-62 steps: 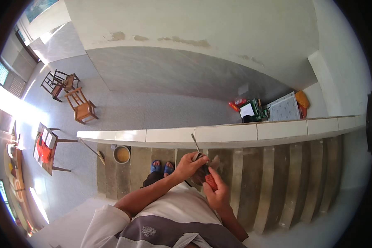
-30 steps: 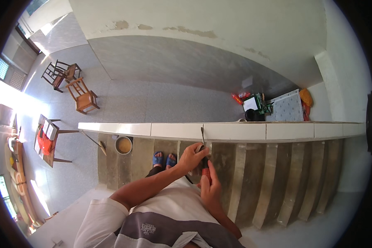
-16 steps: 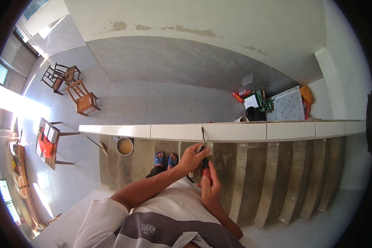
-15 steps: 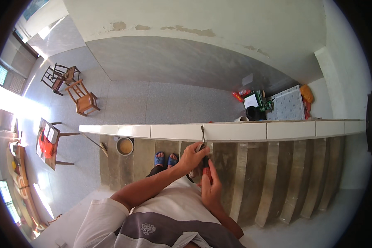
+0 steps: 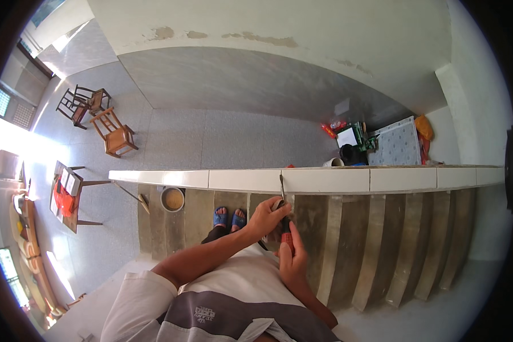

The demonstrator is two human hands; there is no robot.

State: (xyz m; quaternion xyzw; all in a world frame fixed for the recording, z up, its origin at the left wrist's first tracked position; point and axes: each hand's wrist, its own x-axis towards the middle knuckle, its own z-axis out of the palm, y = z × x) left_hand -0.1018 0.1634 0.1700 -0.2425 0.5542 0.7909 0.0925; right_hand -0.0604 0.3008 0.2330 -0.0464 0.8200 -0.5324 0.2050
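Tool (image 5: 285, 226) pinched near its thin shaft (image 5: 282, 187) by left hand (image 5: 265, 219), red handle (image 5: 287, 241) clasped by partly curled right hand (image 5: 292, 264)

Metal tool shaft (image 5: 282, 187), glossy white tiles (image 5: 325, 180), matt concrete steps (image 5: 371, 245)

- A red-handled tool (image 5: 287, 240), slanted about two seconds ago, now stands nearly straight, its thin shaft turned toward the white-tiled ledge (image 5: 325, 181);
- the right hand (image 5: 292, 262) has drawn in below the left hand (image 5: 267, 218);
- a white container (image 5: 333, 163), first unseen, now shows beyond the ledge.
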